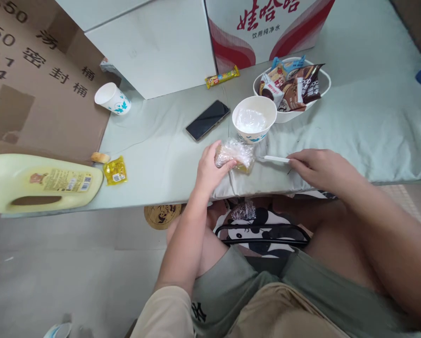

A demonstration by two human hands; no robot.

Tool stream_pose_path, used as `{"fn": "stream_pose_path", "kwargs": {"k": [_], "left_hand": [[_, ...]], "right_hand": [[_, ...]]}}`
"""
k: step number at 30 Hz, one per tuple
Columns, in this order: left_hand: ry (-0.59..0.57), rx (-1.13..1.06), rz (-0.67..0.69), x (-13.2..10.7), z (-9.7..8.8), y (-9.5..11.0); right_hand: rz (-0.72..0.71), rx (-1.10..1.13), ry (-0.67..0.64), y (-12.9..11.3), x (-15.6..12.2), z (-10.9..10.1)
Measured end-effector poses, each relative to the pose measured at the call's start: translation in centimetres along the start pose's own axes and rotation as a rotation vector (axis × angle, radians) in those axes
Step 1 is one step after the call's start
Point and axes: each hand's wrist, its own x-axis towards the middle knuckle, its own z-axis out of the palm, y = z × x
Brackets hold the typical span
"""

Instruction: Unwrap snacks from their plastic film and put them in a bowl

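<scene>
Clear, crinkled plastic catches the light on the wrapped bundle (235,151), which lies near the front edge of the pale green cloth (161,176), just in front of the paper bowl (243,133). From where I sit, far off at the head camera's feed, I see my left hand (209,168) clasped on the bundle's left side, thumb low across the front. My right hand (314,168), apart from the other, pinches the white-handled tool (278,160), its thin end aimed at the bundle's right side. Whether that end touches the plastic I cannot tell.

I judge the step in hand to be bringing the tool to the wrapping while the left hand steadies it. As I read it, the next move calls for a firm left grip, fingertips clear of the thin end, and a light, controlled push from the right; loose film could slip or bunch. The bowl sits close behind, so I would want short strokes that do not knock it.
</scene>
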Motion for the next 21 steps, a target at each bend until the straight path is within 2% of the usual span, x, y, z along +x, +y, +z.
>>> {"fn": "stream_pose_path", "kwargs": {"k": [3,6,9,12,14,17,21], "left_hand": [[0.025,-0.002,0.021,0.1,-0.4,-0.4],[0.064,-0.086,-0.016,0.2,-0.2,-0.4],[0.077,-0.408,-0.126,0.2,0.3,0.3],[0.021,-0.812,-0.263,0.0,0.8,1.5],[-0.010,-0.959,-0.324,0.0,1.1,2.1],[0.059,-1.008,-0.405,0.5,0.9,2.4],[0.284,-0.958,-0.505,1.2,-0.5,1.5]], "right_hand": [[0.099,-0.068,0.086,1.1,-0.2,-0.5],[0.143,-0.096,0.170,1.0,-0.1,-0.3],[0.007,0.074,0.219,-0.2,0.2,0.3],[-0.198,0.328,0.170,-1.9,0.3,1.1],[-0.250,0.408,0.159,-3.0,0.2,1.5],[-0.178,0.454,0.231,-3.4,0.3,1.5],[0.061,0.618,0.373,-2.1,0.9,1.0]]}}
